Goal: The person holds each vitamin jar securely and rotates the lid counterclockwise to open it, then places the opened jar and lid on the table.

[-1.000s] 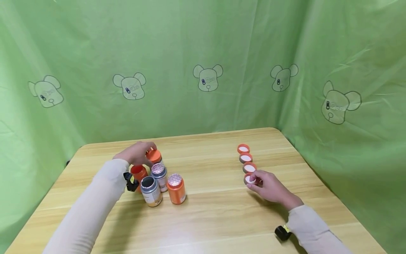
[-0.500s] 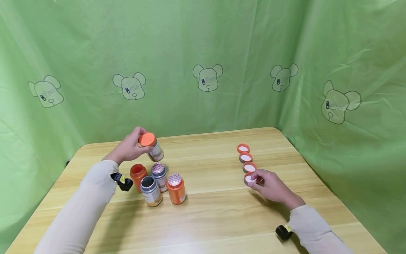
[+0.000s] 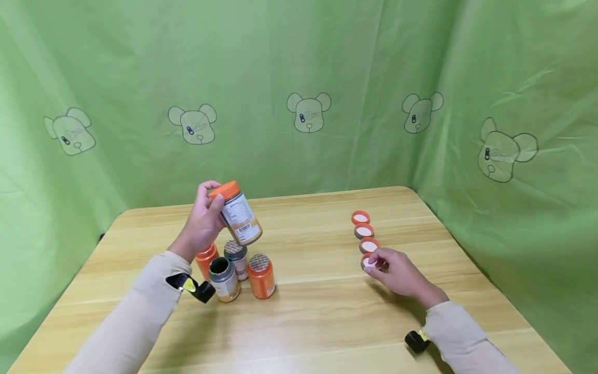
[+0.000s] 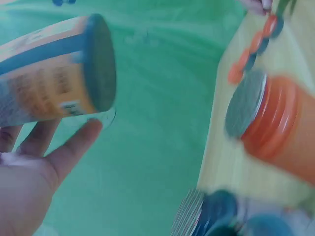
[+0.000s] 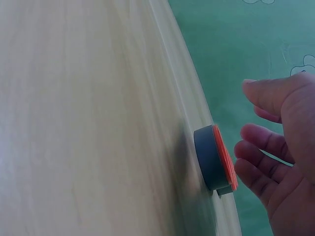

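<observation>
My left hand (image 3: 204, 223) holds a jar (image 3: 240, 218) with an orange lid above the table, gripping it near the lid. The jar is tilted, its base pointing down to the right, its printed label showing. In the left wrist view the jar's (image 4: 54, 73) dark base shows. Below it stand several lidless jars: a foil-sealed orange jar (image 3: 262, 280), a foil-sealed grey jar (image 3: 236, 258), an open grey jar (image 3: 225, 283) and a partly hidden orange jar (image 3: 205, 259). My right hand (image 3: 401, 272) hovers at the nearest upturned lid (image 5: 211, 157); its thumb stands apart from the lid.
Several orange-and-grey lids, insides up, form a line on the right; the farthest lid (image 3: 360, 217) lies toward the back. The wooden table (image 3: 317, 322) ends at a green curtain (image 3: 252, 62) printed with bear heads.
My left hand has lifted the lidded jar from behind the other jars, brought it nearer and to the right, and tilted it so the label shows. The right hand has hardly moved.
</observation>
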Motion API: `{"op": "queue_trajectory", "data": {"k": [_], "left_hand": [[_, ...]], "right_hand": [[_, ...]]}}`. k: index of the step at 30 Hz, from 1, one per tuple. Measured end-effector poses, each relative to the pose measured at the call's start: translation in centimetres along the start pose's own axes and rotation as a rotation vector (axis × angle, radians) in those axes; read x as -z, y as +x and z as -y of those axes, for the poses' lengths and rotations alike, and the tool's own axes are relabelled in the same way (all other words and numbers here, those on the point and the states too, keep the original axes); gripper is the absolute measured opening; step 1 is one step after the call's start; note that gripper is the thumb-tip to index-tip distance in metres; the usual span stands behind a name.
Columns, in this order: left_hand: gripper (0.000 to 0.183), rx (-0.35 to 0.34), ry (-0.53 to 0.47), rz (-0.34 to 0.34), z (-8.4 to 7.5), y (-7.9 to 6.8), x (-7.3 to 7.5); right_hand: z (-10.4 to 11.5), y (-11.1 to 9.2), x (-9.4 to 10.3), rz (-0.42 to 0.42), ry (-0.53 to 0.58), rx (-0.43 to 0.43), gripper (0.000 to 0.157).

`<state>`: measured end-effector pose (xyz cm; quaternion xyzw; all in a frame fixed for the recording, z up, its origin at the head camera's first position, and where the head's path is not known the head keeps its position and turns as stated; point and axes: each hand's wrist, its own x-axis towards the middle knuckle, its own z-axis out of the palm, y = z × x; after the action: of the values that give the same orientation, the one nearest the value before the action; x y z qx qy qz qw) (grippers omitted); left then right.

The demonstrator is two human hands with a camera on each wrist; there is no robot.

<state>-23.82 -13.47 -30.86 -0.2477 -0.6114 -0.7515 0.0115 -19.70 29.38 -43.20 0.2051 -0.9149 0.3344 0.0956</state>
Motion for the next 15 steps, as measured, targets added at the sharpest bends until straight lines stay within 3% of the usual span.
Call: {"op": "queue_trajectory", "data": {"k": [3, 8, 11, 15], "left_hand": [[0.044, 0.031, -0.119, 0.048, 0.1, -0.2, -1.2], [0.032, 0.128, -0.125, 0.001, 0.3, -0.5, -2.4], [0.027, 0.14, -0.057, -0.021, 0.6, -0.8, -2.6], [0.061, 0.151, 0.175, 0.041, 1.1, -1.3, -2.8]], "right_hand": [[0.1, 0.1, 0.1, -0.009, 0.001, 0.012, 0.012], [0.1, 0.1, 0.2, -0.009, 0.007, 0.014, 0.012], [0.1, 0.0, 0.2, -0.005, 0.009, 0.013, 0.012], [0.0, 0.0, 0.1, -0.003, 0.011, 0.014, 0.012]]}}
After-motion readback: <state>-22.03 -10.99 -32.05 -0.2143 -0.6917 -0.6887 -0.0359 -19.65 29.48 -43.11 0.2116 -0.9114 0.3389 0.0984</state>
